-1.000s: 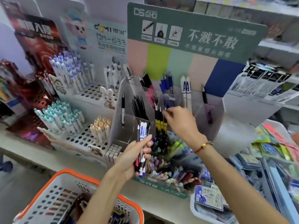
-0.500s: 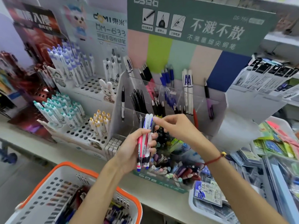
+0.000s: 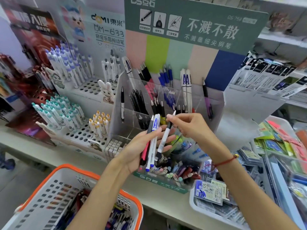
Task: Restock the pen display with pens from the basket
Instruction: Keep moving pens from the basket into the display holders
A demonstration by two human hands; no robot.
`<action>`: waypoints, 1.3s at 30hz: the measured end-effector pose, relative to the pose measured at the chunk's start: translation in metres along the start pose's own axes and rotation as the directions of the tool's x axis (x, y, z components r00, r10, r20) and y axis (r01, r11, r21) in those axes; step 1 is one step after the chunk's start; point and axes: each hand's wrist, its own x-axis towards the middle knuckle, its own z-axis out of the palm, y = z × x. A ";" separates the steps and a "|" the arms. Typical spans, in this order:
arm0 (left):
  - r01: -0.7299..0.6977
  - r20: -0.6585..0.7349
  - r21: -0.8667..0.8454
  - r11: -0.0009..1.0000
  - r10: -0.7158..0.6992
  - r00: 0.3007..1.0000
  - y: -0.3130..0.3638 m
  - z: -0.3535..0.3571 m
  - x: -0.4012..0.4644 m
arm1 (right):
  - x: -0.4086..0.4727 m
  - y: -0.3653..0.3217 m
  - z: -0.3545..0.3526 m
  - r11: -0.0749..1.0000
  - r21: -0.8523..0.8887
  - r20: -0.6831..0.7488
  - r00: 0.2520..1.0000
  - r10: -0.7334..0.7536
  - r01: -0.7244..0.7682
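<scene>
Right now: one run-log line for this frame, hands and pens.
left hand: holds pen bundle | right hand: pinches white pen, drawn from the bundle | acrylic display: partly stocked | basket: pens remain

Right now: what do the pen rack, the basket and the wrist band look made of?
Pen rack: clear, glossy hard plastic, probably acrylic; the pens show through its walls.
Basket: moulded plastic, white perforated walls under an orange rim, fairly matte.
Wrist band on the right arm: thin red cord, likely thread or string, with a small bead; too small to tell the fibre.
</scene>
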 end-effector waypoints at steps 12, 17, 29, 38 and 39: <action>0.025 -0.198 -0.027 0.999 -0.030 0.980 -0.010 -0.001 0.016 | 0.027 0.012 -0.034 0.763 -0.583 -0.288 0.806 -0.517 0.281; 0.041 -0.163 -0.114 0.993 -0.059 0.985 -0.013 0.003 0.019 | 0.036 0.015 -0.013 0.624 -0.763 -0.043 0.951 -0.307 0.167; 0.006 -0.107 0.105 0.994 0.006 0.994 -0.014 0.002 0.009 | 0.031 0.002 -0.012 0.664 -0.719 -0.090 0.920 -0.382 0.206; 0.025 -0.087 0.436 0.900 0.015 0.996 -0.020 0.021 0.025 | 0.009 -0.006 -0.007 0.854 -0.511 0.082 0.995 -0.063 0.096; 0.029 -0.068 0.451 0.892 0.002 0.998 -0.020 0.022 0.027 | 0.009 -0.006 -0.007 0.842 -0.533 0.088 0.995 -0.050 0.090</action>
